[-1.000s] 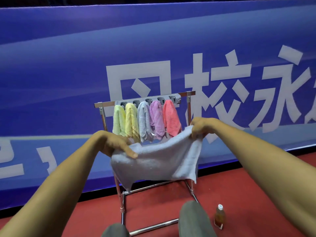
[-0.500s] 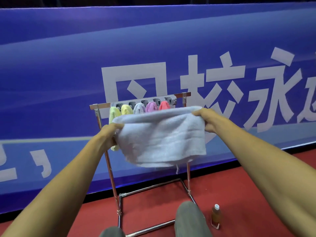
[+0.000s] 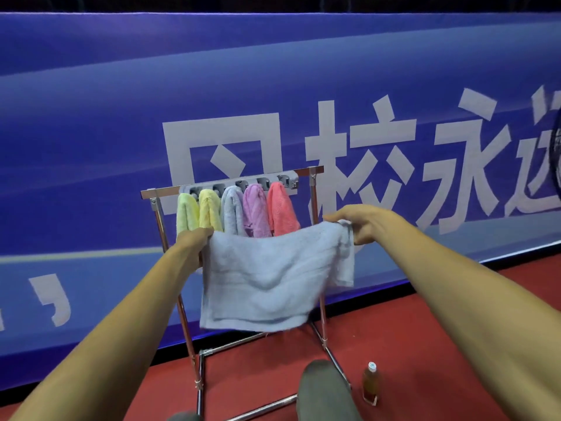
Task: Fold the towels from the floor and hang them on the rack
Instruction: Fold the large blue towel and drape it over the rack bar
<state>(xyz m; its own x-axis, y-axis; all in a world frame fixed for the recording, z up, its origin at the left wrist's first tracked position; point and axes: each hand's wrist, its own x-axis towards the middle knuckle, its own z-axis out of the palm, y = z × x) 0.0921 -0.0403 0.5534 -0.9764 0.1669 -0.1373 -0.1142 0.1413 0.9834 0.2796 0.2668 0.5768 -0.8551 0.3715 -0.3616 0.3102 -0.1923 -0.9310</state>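
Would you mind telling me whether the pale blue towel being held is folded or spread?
Folded: the pale blue terry towel hangs doubled, two layered edges showing along its bottom.

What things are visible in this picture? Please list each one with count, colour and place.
Rack: one, chrome, before the banner.
Hung towels: five on the rack, green, yellow, grey, purple, pink.
Held towel: one, pale blue, stretched between both hands.
Bottle: one, brown liquid, white cap, on the floor right of the rack.
Banner: one, blue with white characters, behind.
Floor: red.
Left hand: grips the towel's left corner.
Right hand: grips its right corner.
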